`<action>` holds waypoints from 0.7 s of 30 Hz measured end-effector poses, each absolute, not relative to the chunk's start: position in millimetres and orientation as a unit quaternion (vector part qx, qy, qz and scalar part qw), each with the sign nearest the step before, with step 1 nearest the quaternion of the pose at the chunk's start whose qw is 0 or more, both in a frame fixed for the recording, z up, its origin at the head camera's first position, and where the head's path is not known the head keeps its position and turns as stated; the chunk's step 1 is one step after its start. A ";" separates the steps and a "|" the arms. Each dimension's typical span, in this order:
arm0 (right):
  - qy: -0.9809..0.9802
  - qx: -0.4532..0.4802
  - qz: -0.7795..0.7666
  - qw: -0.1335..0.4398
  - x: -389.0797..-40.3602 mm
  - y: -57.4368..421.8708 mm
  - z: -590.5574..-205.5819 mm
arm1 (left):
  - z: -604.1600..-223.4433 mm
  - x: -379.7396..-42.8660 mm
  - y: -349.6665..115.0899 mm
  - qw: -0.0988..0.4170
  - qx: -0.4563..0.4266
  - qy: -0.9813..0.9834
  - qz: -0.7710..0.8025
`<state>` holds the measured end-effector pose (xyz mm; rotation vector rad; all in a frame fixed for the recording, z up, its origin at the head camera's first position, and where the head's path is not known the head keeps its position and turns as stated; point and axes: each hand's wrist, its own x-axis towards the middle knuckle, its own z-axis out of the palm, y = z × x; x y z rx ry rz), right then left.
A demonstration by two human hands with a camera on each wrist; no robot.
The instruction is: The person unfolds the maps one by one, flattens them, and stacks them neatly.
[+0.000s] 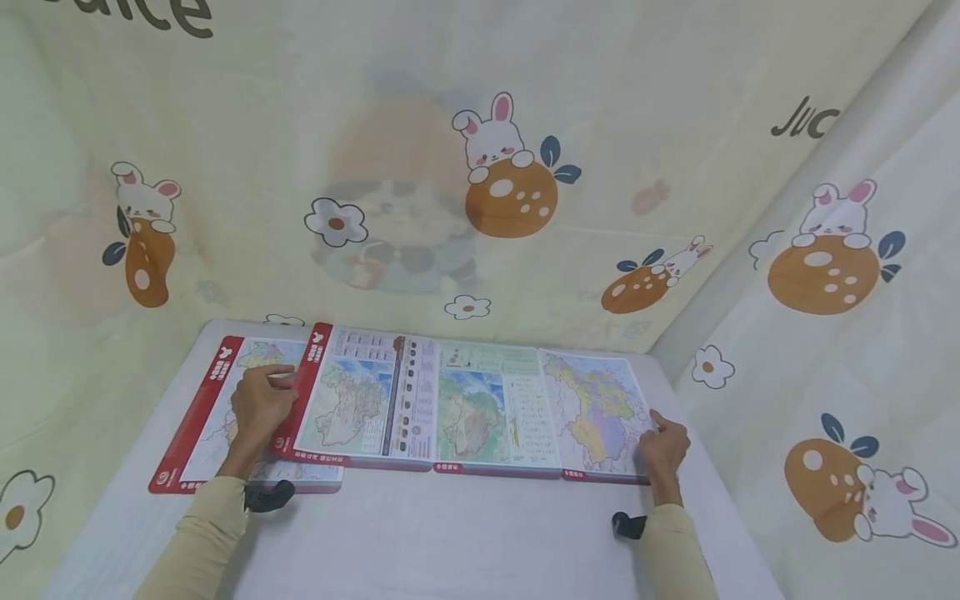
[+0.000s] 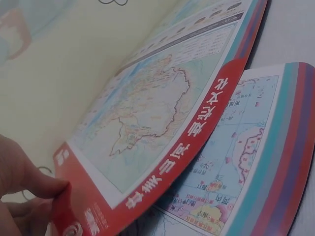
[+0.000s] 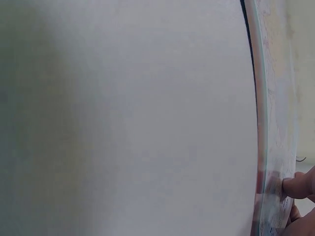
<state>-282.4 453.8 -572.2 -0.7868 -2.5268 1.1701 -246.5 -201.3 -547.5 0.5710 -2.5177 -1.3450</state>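
A long folding map lies spread in three joined panels with a red strip along its left edge. My left hand pinches that strip, and in the left wrist view its thumb and fingers grip the red corner. The left end of the map overlaps a second map with a red border and striped edge. My right hand holds the far right edge of the long map. In the right wrist view, thumb and finger pinch that edge.
Both maps lie on a white-covered table. Behind it and to the right hang pale curtains printed with rabbits and flowers. A black wrist camera mount sits on the left wrist, another black mount on the right.
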 end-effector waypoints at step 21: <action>-0.857 -0.293 0.404 0.130 -285.7 451.3 -574.5 | -552.7 -242.4 -201.5 0.126 0.232 -0.849 -0.458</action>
